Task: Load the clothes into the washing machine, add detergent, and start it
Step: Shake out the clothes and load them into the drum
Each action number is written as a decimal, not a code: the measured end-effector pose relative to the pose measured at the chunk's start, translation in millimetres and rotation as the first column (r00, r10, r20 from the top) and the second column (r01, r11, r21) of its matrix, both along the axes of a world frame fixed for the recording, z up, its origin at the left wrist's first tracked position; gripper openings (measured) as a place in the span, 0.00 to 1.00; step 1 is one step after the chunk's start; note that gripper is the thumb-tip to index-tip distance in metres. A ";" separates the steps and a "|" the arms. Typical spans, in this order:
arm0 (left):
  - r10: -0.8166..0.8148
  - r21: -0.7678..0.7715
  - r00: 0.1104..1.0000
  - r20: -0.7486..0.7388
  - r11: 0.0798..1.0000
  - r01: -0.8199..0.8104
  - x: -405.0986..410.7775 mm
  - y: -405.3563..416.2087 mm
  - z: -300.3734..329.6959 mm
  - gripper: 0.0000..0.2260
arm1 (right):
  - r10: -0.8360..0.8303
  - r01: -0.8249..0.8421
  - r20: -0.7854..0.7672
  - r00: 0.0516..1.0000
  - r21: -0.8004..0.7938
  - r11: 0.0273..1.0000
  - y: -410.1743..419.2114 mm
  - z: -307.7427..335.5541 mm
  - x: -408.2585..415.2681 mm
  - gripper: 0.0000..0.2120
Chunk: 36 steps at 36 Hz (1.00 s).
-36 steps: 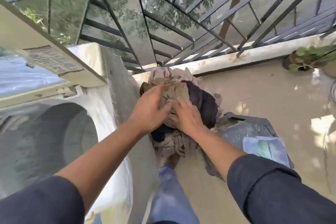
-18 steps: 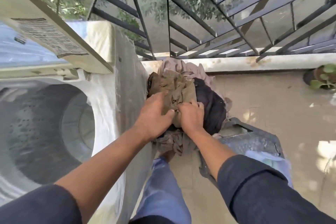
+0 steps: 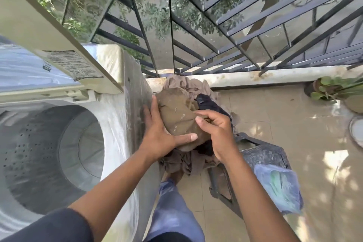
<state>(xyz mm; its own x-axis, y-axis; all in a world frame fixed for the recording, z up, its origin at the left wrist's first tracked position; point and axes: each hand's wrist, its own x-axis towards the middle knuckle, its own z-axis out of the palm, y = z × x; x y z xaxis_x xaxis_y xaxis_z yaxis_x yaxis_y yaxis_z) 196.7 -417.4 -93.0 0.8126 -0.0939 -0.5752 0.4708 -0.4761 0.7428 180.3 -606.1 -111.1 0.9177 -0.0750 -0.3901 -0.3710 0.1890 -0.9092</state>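
a bundle of clothes is gripped just right of the washing machine: the left hand is cupped round its near side, and a fold is pinched in the right hand fingers. the loading step is judged to be in hand; next, the bundle must be swung left over the open drum. both forearms are stretched forward.

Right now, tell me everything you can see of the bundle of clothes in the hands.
The bundle of clothes is a crumpled wad: an olive-brown cloth on top, a black piece to its right, beige fabric behind and hanging below. It looks soft and creased, flecked with pale bits. It is held beside the washing machine, outside the drum. The left hand cups it; the right hand pinches it from the right.
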 end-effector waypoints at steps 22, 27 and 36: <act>0.009 -0.068 0.965 0.263 0.998 0.009 -0.3 -8.2 -3.3 0.38 | 0.094 -0.085 -0.111 0.989 0.081 0.993 -27.1 -9.5 1.5 0.06; 0.033 0.075 0.974 0.223 0.996 -0.051 -6.5 -6.2 -3.8 0.38 | -0.051 -0.128 -0.325 0.944 -0.504 0.854 -42.0 -68.1 0.7 0.07; 0.007 0.220 0.978 0.211 0.974 -0.055 -6.2 -4.4 -14.7 0.38 | 0.134 -0.560 -0.564 0.815 -0.709 0.428 -40.7 -144.2 2.3 0.40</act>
